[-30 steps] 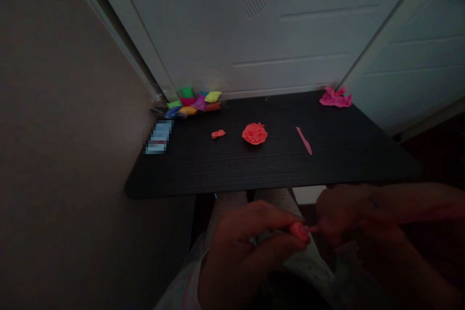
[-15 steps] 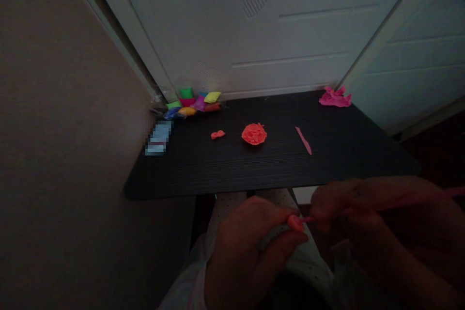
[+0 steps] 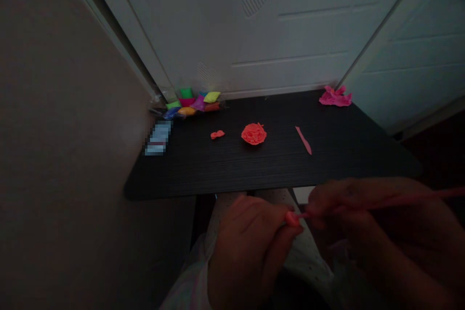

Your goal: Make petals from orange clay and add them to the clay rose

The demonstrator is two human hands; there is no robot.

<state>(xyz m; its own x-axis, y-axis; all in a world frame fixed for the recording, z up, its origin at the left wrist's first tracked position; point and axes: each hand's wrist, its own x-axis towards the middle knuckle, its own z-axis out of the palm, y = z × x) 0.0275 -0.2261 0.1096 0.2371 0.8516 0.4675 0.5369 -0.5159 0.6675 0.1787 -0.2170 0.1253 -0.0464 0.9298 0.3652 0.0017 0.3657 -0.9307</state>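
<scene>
My left hand (image 3: 250, 242) pinches a small lump of coral-pink clay (image 3: 292, 219) between thumb and forefinger, just below the table's front edge. From the right, my right hand (image 3: 366, 223) is closed around a thin pink stick-like modelling tool (image 3: 410, 199), whose narrow tip meets the lump. The tool's back end runs out of view at the right. On the table sits a coral clay piece (image 3: 254, 134), round with a ruffled, curled top. Left of it lies a small knotted coral bit of clay (image 3: 217, 134), and to its right a flat pink clay knife (image 3: 303, 140).
The black table (image 3: 203, 169) stands against a white panelled door (image 3: 308, 34). Several colourful clay packets (image 3: 187, 102) in clear wrap lie at the back left, near a blurred-out rectangular item (image 3: 159, 138). Crumpled bright pink material (image 3: 335, 96) rests at the back right corner.
Both hands have shifted slightly left. My left thumb and forefinger have closed in on the clay lump, and the tool's tip stays at it. Things on the table have not moved.
</scene>
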